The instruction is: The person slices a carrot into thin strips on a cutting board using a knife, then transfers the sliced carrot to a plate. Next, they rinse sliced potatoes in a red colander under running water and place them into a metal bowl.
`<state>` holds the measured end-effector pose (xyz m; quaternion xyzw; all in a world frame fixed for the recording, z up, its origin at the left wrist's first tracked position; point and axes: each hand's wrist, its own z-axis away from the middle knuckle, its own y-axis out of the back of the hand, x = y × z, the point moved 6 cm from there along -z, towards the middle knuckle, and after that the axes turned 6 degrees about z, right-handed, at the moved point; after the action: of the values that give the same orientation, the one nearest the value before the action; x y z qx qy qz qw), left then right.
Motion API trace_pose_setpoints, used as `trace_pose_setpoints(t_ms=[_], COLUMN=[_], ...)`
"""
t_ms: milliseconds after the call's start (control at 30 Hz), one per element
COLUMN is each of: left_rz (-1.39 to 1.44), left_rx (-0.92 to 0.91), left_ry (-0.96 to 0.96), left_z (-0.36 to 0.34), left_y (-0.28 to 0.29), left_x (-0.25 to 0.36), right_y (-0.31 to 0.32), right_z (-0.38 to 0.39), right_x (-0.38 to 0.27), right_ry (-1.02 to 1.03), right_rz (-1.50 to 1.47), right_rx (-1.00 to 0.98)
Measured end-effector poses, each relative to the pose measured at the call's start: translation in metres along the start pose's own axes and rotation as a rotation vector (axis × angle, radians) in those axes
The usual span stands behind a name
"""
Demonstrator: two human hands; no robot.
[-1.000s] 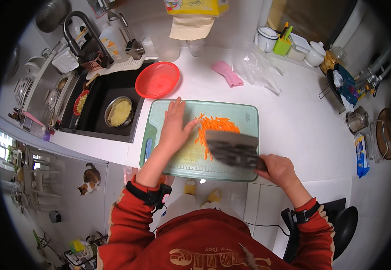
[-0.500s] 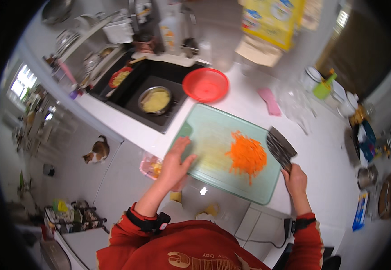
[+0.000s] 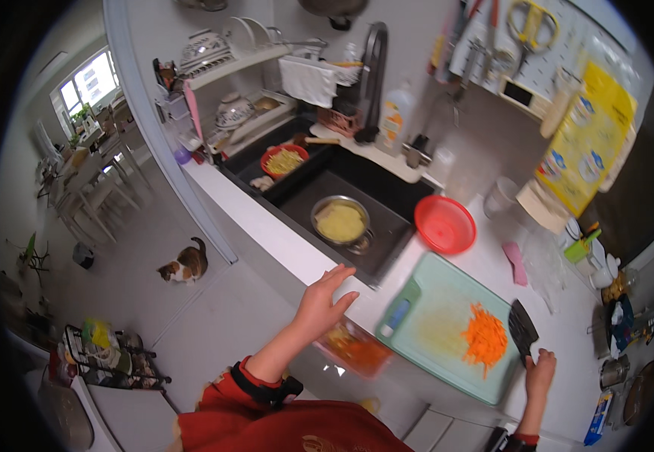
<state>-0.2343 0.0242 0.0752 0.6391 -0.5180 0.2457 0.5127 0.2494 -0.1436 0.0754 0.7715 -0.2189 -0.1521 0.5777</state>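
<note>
My left hand (image 3: pixel 318 307) is stretched out, fingers extended, above the counter's front edge between the sink and the cutting board. Nothing is in it. A dark-bladed cleaver (image 3: pixel 522 329) is held by its handle in my right hand (image 3: pixel 540 372), by the right edge of the pale green cutting board (image 3: pixel 426 360). On the board's right half lies a heap of shredded carrot (image 3: pixel 485 337). Below the board's left edge, a see-through pinkish container (image 3: pixel 353 348) shows orange and yellow bits inside.
In the black sink (image 3: pixel 297 197) sits a metal bowl of pale yellow shreds (image 3: pixel 340 221). A red basket of yellowish pieces (image 3: pixel 282 160) stands at its far left. Beyond the board are a red plastic bowl (image 3: pixel 445 224) and a pink cloth (image 3: pixel 515 264). A cat (image 3: pixel 186 263) is on the floor.
The view has swung toward the sink and the far wall. My left hand has come away from the board's left edge toward the sink. The right hand keeps hold of the cleaver.
</note>
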Motion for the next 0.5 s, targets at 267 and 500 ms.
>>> trace_pose_setpoints(t_ms=[267,500], left_rz=[-0.031,-0.162], left_rx=[0.063,0.118], left_ry=[0.064,-0.012], left_z=[-0.024,-0.022], left_y=[0.187,0.299], left_x=[-0.065,-0.076], right_y=[0.280,0.384], right_z=[0.025,-0.025], right_x=[-0.330,-0.544], right_ry=[0.550,0.928], right_rz=[-0.771,-1.084], right_rx=[-0.200,0.056])
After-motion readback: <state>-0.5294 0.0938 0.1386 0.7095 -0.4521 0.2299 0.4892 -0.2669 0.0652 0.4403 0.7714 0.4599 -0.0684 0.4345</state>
